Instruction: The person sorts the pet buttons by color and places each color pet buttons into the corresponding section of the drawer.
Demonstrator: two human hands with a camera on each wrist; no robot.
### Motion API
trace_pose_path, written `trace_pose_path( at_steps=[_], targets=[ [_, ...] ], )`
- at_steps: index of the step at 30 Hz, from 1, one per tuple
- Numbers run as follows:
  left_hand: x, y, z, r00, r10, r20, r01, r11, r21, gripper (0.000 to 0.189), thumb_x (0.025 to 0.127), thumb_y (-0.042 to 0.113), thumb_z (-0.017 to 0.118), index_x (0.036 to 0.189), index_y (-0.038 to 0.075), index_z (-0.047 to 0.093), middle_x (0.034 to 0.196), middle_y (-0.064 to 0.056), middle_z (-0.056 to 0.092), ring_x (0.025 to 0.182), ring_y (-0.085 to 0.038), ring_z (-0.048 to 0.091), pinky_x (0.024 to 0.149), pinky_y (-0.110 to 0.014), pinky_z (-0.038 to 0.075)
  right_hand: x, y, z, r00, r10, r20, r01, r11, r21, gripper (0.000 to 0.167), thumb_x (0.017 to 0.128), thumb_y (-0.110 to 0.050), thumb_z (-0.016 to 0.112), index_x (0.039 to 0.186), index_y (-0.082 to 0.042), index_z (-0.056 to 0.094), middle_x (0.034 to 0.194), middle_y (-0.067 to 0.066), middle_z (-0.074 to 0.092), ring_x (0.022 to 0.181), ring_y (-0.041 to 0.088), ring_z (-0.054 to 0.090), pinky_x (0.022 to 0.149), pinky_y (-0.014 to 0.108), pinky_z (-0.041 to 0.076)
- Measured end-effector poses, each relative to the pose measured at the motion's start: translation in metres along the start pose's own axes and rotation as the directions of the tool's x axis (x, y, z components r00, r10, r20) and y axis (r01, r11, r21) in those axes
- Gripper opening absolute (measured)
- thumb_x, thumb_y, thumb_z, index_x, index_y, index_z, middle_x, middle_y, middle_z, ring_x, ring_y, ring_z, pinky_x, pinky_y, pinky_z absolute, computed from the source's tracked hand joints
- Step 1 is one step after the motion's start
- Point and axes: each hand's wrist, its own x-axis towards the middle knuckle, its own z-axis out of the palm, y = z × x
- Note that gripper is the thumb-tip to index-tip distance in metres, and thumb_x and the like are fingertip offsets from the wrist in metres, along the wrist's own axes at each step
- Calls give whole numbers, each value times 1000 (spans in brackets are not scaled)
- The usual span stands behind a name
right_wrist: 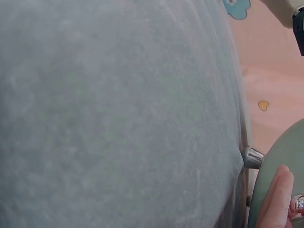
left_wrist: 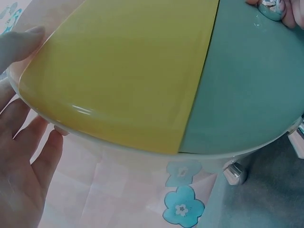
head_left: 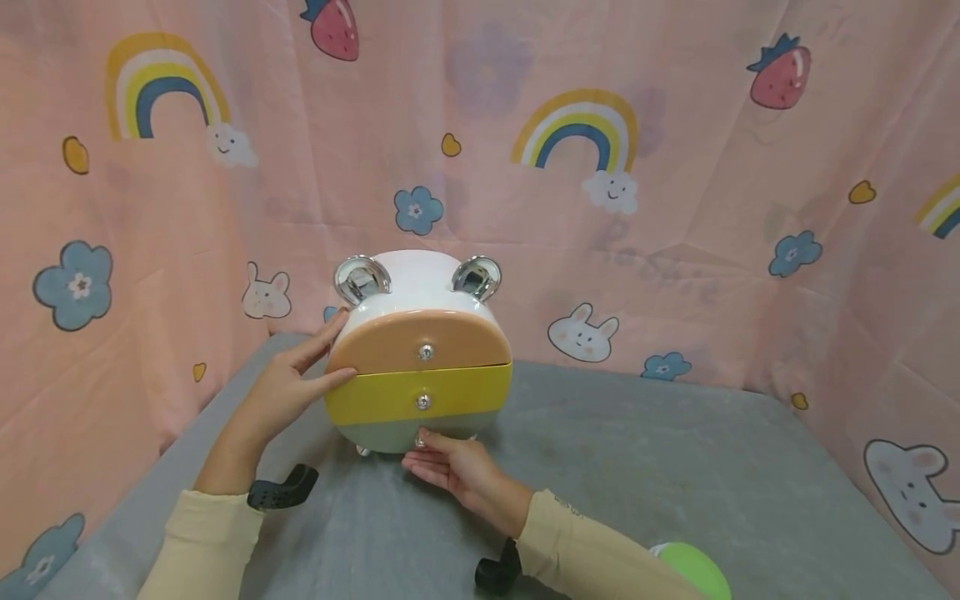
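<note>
A rounded white storage box (head_left: 416, 279) with two silver ear-like discs and small silver feet stands on the grey cloth. Its front has three drawers: an orange one (head_left: 390, 337) on top, a yellow one (head_left: 382, 398) in the middle and a grey-green one (head_left: 375, 435) at the bottom, each with a silver knob. My left hand (head_left: 281, 396) holds the box's left side, thumb on the front and fingers along the side wall. At the bottom drawer, my right hand (head_left: 468, 471) pinches the knob (right_wrist: 299, 204), with the other fingers extended below it. All three drawers look closed.
A green round object (head_left: 696, 568) lies at the table's front right, partly behind the right sleeve. The grey cloth (head_left: 637, 467) covers the table. A pink patterned curtain (head_left: 697, 167) hangs behind and along both sides. Black wrist-camera mounts (head_left: 283, 489) stick out from both wrists.
</note>
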Motion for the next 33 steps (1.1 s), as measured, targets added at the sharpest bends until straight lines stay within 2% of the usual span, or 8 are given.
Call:
trace_pose_path(
  at_steps=[6,18,22,28,33],
  targets=[
    [0,1,-1,1000,16,7,-16,1000,-11,81,89,33,75,155,42,27,164,6,25,152,-37,25,115,-74,21,0,0,0,1000,2,1,-2,1000,1,33,100,-20,61,114,9,62,90,10,75,86,16,74,87,30,61],
    [0,1,2,999,14,-33,-14,1000,7,80,88,35,76,153,45,29,163,7,28,152,-33,26,115,-70,27,0,-1,0,1000,12,-15,-12,1000,-7,35,99,-22,63,116,9,63,95,14,76,87,17,75,88,32,61],
    [0,2,2,999,14,-42,-13,1000,21,79,88,37,76,152,47,30,162,9,28,153,-30,25,115,-71,25,-1,-1,0,1000,12,-17,-12,1000,-11,36,99,-22,63,116,9,63,94,12,76,87,17,75,88,32,61],
    [0,1,2,998,25,-51,-24,999,26,79,88,37,76,152,43,31,162,8,29,152,-31,26,116,-66,29,-4,-1,-1,1000,24,-8,-24,1000,-9,32,99,-20,62,114,8,63,89,10,75,87,17,74,86,30,61],
    [-1,2,2,999,20,-48,-18,999,43,78,88,40,75,152,45,30,162,7,29,152,-31,27,116,-65,30,-12,2,-1,999,45,-10,-45,999,-2,26,99,-20,62,110,4,64,90,10,75,88,18,74,86,30,61]
  ],
)
